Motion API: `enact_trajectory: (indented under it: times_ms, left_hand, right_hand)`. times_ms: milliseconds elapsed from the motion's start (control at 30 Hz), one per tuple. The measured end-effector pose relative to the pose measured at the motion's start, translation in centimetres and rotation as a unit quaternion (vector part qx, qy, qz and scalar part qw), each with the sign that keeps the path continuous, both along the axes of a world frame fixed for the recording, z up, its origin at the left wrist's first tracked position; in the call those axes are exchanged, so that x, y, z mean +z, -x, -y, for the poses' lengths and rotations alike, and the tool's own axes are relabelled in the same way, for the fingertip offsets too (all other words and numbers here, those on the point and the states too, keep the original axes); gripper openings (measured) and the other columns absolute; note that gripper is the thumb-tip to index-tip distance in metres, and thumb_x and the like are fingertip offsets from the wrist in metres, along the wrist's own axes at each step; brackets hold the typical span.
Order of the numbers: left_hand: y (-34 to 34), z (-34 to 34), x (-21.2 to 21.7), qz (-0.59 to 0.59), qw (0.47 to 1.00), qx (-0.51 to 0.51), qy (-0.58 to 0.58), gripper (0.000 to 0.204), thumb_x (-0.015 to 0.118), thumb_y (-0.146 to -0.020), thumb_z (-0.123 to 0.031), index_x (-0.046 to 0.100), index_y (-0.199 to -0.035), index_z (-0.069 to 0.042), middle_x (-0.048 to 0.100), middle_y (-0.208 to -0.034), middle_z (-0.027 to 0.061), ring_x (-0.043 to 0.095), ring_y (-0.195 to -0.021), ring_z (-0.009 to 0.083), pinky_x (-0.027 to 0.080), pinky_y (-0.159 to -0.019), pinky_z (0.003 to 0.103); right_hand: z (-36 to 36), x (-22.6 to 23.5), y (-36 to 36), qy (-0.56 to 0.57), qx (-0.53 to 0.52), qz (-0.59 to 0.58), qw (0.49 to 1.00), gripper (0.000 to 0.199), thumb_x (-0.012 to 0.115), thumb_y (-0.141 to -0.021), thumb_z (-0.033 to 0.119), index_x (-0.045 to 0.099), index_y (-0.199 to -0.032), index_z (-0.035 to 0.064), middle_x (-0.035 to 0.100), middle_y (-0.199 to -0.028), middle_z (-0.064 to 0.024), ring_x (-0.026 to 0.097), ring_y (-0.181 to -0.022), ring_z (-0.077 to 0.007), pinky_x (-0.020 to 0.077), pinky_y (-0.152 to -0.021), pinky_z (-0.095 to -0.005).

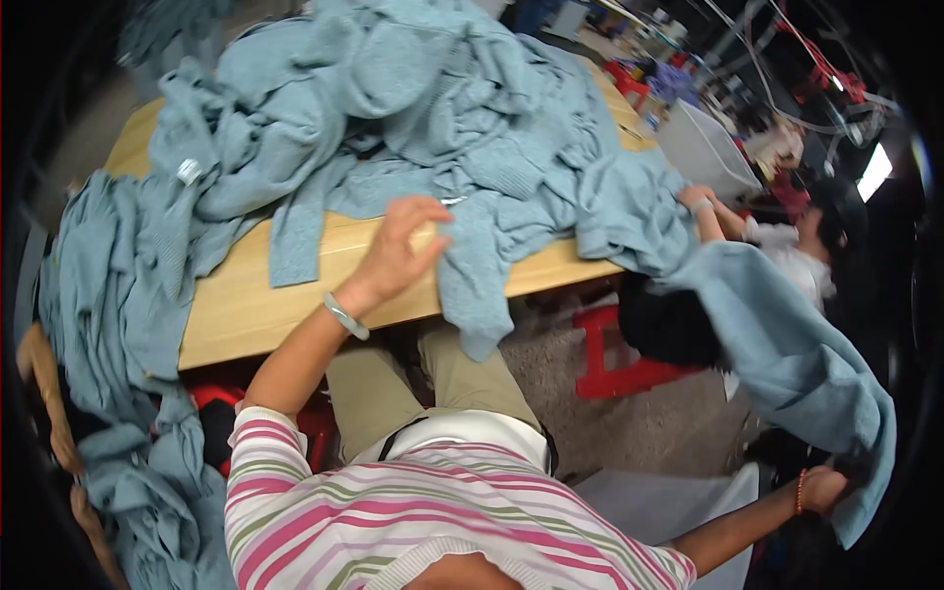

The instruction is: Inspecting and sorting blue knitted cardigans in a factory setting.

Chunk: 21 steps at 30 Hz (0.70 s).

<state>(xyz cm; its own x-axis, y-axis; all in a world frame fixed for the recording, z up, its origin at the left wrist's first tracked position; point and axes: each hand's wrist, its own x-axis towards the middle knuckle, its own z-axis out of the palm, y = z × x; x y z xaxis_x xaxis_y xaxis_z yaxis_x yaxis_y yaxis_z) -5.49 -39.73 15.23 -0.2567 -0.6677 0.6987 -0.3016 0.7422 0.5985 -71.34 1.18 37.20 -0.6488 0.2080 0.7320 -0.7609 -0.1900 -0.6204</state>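
My left hand [401, 252], wearing a pale bangle, hovers over the near part of the wooden table [236, 310]. Its fingers are curved and apart, with nothing visible between them. Just right of it, a light blue knitted sleeve [475, 285] hangs over the table's front edge. Out at the far right, my right hand [824, 490], with a red bead bracelet, is closed on a light blue knitted garment [787, 329], which stretches down from near the table's right corner. A large heap of similar knitwear [393, 88] covers most of the table.
A co-worker's hand [696, 197] touches the knitwear at the table's right edge. Beside it stand a grey bin [703, 147] and a red stool [600, 359]. More blue garments [152, 492] hang down at the left. A pale sheet or container [678, 497] lies near my right arm.
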Motion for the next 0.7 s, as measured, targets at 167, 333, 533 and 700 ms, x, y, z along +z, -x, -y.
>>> enact_trajectory:
  times_ms: [167, 333, 533, 700]
  left_hand:
    - [-0.5, 7.9, 1.4, -0.007, 0.974, 0.196, 0.110, 0.047, 0.072, -0.074, -0.014, 0.056, -0.117, -0.007, 0.056, -0.117, 0.0139, 0.049, -0.113, 0.0329, 0.036, -0.098, 0.042]
    - [-2.1, 16.7, 1.8, 0.065, 0.913, 0.387, 0.108, 0.097, 0.080, -0.066, -0.025, 0.026, -0.145, -0.012, 0.035, -0.140, 0.0185, 0.031, -0.129, 0.0371, 0.025, -0.103, 0.054]
    - [-6.7, 21.1, 2.7, -0.005, 0.948, 0.317, -0.001, 0.032, 0.065, -0.080, -0.024, 0.066, -0.106, -0.004, 0.066, -0.099, 0.0152, 0.059, -0.095, 0.0334, 0.044, -0.086, 0.041]
    - [-6.4, 9.1, 7.5, -0.012, 0.997, -0.021, -0.070, 0.027, 0.064, -0.085, -0.019, 0.065, -0.109, -0.004, 0.068, -0.091, 0.0083, 0.061, -0.091, 0.0153, 0.046, -0.082, 0.032]
  right_hand:
    - [-10.6, -1.3, -1.4, -0.201, -0.270, -0.091, 0.937, 0.033, 0.058, -0.085, 0.027, 0.061, -0.091, -0.0048, 0.061, -0.097, -0.0221, 0.059, -0.091, -0.0358, 0.0453, -0.084, -0.0456]
    - [-6.2, -4.6, -10.7, -0.350, -0.447, -0.183, 0.803, 0.037, 0.059, -0.080, 0.029, 0.062, -0.077, -0.0073, 0.061, -0.083, -0.0277, 0.059, -0.080, -0.0430, 0.0462, -0.077, -0.0526]
    - [5.1, -3.7, -14.0, -0.560, -0.325, -0.090, 0.757, 0.041, 0.061, -0.091, 0.025, 0.057, -0.124, 0.0012, 0.059, -0.117, -0.0195, 0.055, -0.110, -0.0351, 0.0445, -0.093, -0.0390]
    - [20.9, -7.3, -21.0, -0.546, 0.083, -0.077, 0.830, 0.034, 0.065, -0.086, 0.009, 0.061, -0.119, -0.0008, 0.062, -0.113, -0.0158, 0.060, -0.101, -0.0262, 0.0461, -0.088, -0.0332]
